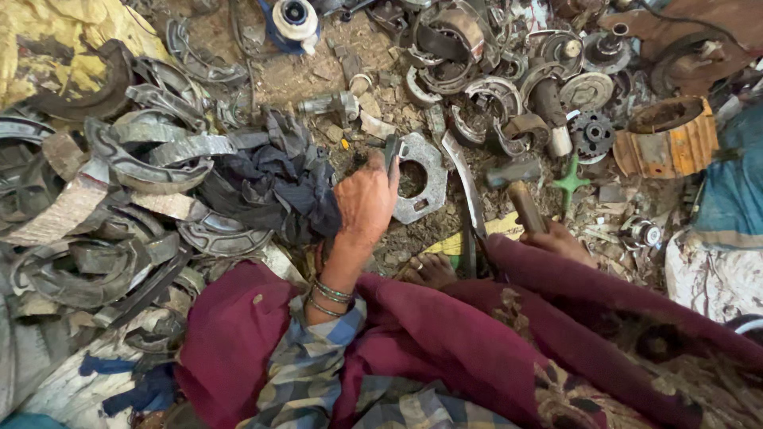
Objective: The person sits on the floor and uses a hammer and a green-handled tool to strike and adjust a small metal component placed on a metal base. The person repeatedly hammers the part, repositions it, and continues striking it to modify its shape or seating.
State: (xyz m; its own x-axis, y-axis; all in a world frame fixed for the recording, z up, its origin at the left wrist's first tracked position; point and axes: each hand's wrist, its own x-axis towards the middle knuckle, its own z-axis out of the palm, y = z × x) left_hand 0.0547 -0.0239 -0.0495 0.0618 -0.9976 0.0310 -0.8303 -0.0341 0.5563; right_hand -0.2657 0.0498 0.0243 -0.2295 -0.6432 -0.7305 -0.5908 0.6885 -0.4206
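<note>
**Hands at work amid scrap metal**

A dirt floor (318, 75) lies covered with scrap. The biggest mass is the heap of curved brake shoes (135, 183) at the left, grey and rusty, stacked on one another. A maroon cloth (493, 334) drapes the person's lap across the bottom of the view, over a checked sleeve (306, 373). A dark rag (274, 183) lies crumpled between the heap and the hands. At the right stands an orange-ribbed drum (668, 139), with a toothed gear (592, 135) just beside it.

A flat grey plate (421, 179) with a round hole lies on the dirt, in the middle of the view, just ahead of a bare foot (429, 270).

The left hand (366, 202), bangles on its wrist, has its fingers closed around a short dark tool (391, 149), held upright with its tip at the plate's left edge.

The right hand (560, 238) is mostly hidden by the cloth; its fingers wrap the wooden handle of a hammer (517, 187), whose steel head hangs just right of the plate.

A small green cross-shaped piece (571, 184) lies near the hammer.
</note>
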